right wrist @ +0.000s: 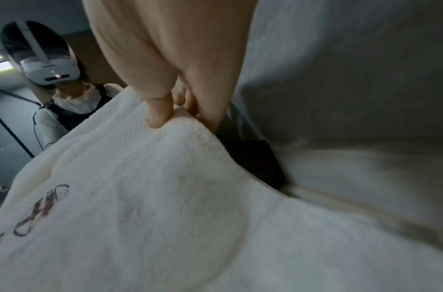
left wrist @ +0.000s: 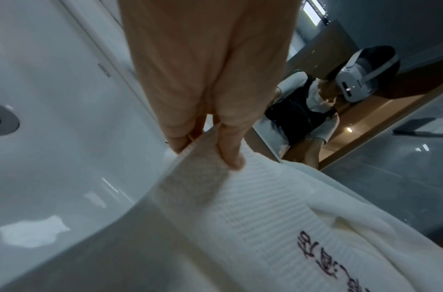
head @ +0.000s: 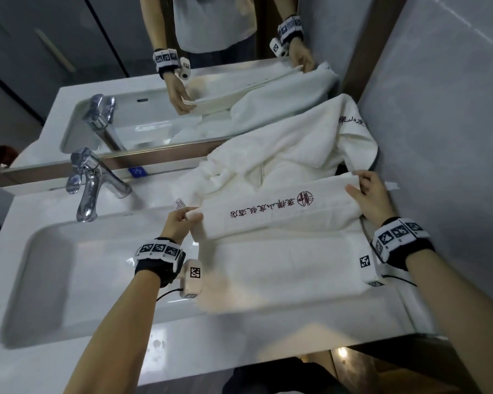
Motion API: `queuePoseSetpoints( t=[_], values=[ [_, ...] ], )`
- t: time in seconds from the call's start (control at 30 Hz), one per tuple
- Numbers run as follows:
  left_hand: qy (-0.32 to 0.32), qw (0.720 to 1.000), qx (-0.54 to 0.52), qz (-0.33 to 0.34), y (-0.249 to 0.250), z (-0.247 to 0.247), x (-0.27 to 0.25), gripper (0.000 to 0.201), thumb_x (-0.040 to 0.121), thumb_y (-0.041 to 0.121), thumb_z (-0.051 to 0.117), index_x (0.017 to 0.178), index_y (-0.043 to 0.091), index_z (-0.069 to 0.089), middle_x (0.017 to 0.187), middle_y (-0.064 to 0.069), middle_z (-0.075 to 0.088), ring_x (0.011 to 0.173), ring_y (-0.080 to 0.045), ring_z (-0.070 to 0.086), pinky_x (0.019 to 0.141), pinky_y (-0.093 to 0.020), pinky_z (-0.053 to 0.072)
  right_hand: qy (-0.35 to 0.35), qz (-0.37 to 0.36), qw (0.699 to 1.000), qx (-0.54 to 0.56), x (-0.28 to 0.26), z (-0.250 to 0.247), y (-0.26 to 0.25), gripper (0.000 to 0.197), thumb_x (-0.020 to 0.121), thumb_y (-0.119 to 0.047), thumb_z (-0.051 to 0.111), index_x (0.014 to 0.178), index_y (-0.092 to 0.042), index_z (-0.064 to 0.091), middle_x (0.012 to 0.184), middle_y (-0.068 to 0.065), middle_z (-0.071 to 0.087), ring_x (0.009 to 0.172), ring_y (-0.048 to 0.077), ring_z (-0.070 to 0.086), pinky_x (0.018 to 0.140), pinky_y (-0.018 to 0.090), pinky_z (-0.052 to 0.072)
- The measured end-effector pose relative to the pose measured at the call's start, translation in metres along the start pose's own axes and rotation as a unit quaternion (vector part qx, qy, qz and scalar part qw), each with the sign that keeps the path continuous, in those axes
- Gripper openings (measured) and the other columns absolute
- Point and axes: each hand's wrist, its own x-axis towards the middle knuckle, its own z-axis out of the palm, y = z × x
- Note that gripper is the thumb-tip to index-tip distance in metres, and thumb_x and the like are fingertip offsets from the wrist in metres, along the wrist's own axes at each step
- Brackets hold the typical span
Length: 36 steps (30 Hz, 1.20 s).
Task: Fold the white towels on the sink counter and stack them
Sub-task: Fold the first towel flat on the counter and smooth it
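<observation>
A white towel (head: 279, 217) with dark red embroidered characters is stretched between both hands above the counter (head: 182, 336). My left hand (head: 180, 220) pinches its left corner, thumb on top in the left wrist view (left wrist: 230, 156). My right hand (head: 367, 194) pinches the right corner, with the towel (right wrist: 140, 197) bunched under the thumb in the right wrist view. The lower half of this towel (head: 282, 271) lies flat over the right part of the sink. Behind it, a second white towel (head: 282, 155) lies crumpled against the mirror.
The white basin (head: 69, 274) takes up the left of the counter, with a chrome faucet (head: 88, 186) behind it. A mirror (head: 125, 81) runs along the back. A grey wall (head: 453, 137) closes the right side. A dark object (right wrist: 255, 158) sits beside the wall.
</observation>
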Motion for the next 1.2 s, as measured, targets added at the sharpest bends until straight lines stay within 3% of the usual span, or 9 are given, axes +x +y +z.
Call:
queuePoseSetpoints(
  t=[0.17, 0.27, 0.47, 0.53, 0.63, 0.8, 0.9, 1.07, 1.2],
  values=[
    [-0.001, 0.998, -0.012, -0.057, -0.004, 0.013, 0.002, 0.012, 0.092, 0.019, 0.058, 0.088, 0.008, 0.055, 0.069, -0.006, 0.058, 0.056, -0.015, 0.056, 0.051, -0.026, 0.044, -0.046, 0.028, 0.998, -0.038, 0.005, 0.004, -0.009, 0.035, 0.093, -0.015, 0.057, 0.123, 0.001, 0.053, 0.116, 0.013, 0.061, 0.103, 0.024, 0.059, 0.067, 0.011, 0.052],
    [-0.018, 0.991, 0.068, -0.113, -0.013, 0.018, 0.003, 0.035, 0.094, 0.032, 0.053, 0.068, 0.008, 0.054, 0.065, -0.003, 0.059, 0.07, -0.019, 0.053, 0.069, -0.029, 0.042, -0.071, 0.082, 0.991, -0.074, 0.004, 0.005, -0.006, 0.039, 0.091, -0.024, 0.06, 0.119, 0.003, 0.058, 0.116, 0.016, 0.064, 0.1, 0.026, 0.061, 0.081, 0.029, 0.052],
    [0.046, 0.997, -0.002, 0.066, 0.0, 0.013, -0.004, 0.033, 0.097, 0.013, 0.043, 0.069, 0.02, 0.028, 0.069, 0.002, 0.025, 0.064, -0.013, 0.027, 0.061, -0.029, 0.026, -0.011, -0.037, 0.999, 0.004, -0.004, -0.003, -0.02, 0.025, 0.093, -0.006, 0.053, 0.118, -0.001, 0.053, 0.111, 0.013, 0.061, 0.088, 0.013, 0.06, 0.076, 0.016, 0.051],
    [0.062, 0.99, -0.031, 0.123, 0.016, 0.006, -0.007, 0.033, 0.098, 0.014, 0.042, 0.069, 0.024, 0.029, 0.068, 0.005, 0.025, 0.062, -0.01, 0.026, 0.059, -0.025, 0.026, 0.031, -0.07, 0.996, 0.044, -0.008, -0.01, -0.032, 0.012, 0.093, -0.007, 0.054, 0.103, -0.012, 0.056, 0.102, 0.006, 0.064, 0.082, 0.003, 0.062, 0.079, 0.021, 0.051],
    [0.075, 0.977, -0.08, 0.186, 0.039, 0.003, -0.008, 0.023, 0.098, 0.017, 0.04, 0.078, 0.027, 0.041, 0.073, 0.004, 0.035, 0.066, -0.008, 0.032, 0.062, -0.022, 0.031, 0.081, -0.118, 0.986, 0.08, -0.011, -0.014, -0.048, 0.021, 0.092, -0.004, 0.054, 0.085, -0.024, 0.052, 0.089, -0.008, 0.062, 0.069, -0.013, 0.061, 0.066, 0.008, 0.048],
    [0.055, 0.98, -0.106, 0.161, 0.042, 0.009, -0.008, 0.028, 0.099, 0.012, 0.038, 0.087, 0.035, 0.048, 0.093, -0.004, 0.043, 0.087, -0.019, 0.04, 0.078, -0.038, 0.036, 0.08, -0.124, 0.986, 0.083, -0.009, -0.012, -0.047, 0.021, 0.092, -0.005, 0.053, 0.084, -0.025, 0.05, 0.087, -0.01, 0.061, 0.068, -0.014, 0.059, 0.067, 0.008, 0.047],
    [0.049, 0.98, -0.121, 0.152, 0.035, 0.008, -0.011, 0.036, 0.096, 0.006, 0.037, 0.085, 0.037, 0.052, 0.077, 0.004, 0.046, 0.072, -0.013, 0.043, 0.069, -0.03, 0.039, 0.079, -0.114, 0.987, 0.08, -0.007, -0.015, -0.037, 0.018, 0.089, -0.014, 0.056, 0.082, -0.03, 0.055, 0.081, -0.014, 0.067, 0.072, -0.009, 0.06, 0.069, 0.012, 0.048],
    [0.075, 0.983, -0.126, 0.109, 0.034, 0.011, -0.001, 0.026, 0.097, 0.0, 0.035, 0.086, 0.021, 0.047, 0.081, 0.001, 0.047, 0.074, -0.013, 0.045, 0.07, -0.026, 0.039, 0.067, -0.099, 0.991, 0.066, 0.002, -0.009, -0.033, 0.01, 0.083, -0.033, 0.059, 0.09, -0.038, 0.061, 0.097, -0.01, 0.07, 0.089, 0.008, 0.065, 0.083, 0.028, 0.051],
    [0.118, 0.985, -0.101, 0.076, 0.039, 0.017, 0.02, 0.016, 0.095, -0.001, 0.04, 0.107, 0.007, 0.048, 0.086, 0.0, 0.054, 0.073, -0.009, 0.05, 0.064, -0.017, 0.044, 0.069, -0.093, 0.993, 0.036, 0.025, 0.004, -0.033, 0.014, 0.091, -0.016, 0.056, 0.103, -0.008, 0.06, 0.1, 0.006, 0.064, 0.076, 0.003, 0.06, 0.068, 0.007, 0.048]
  ],
)
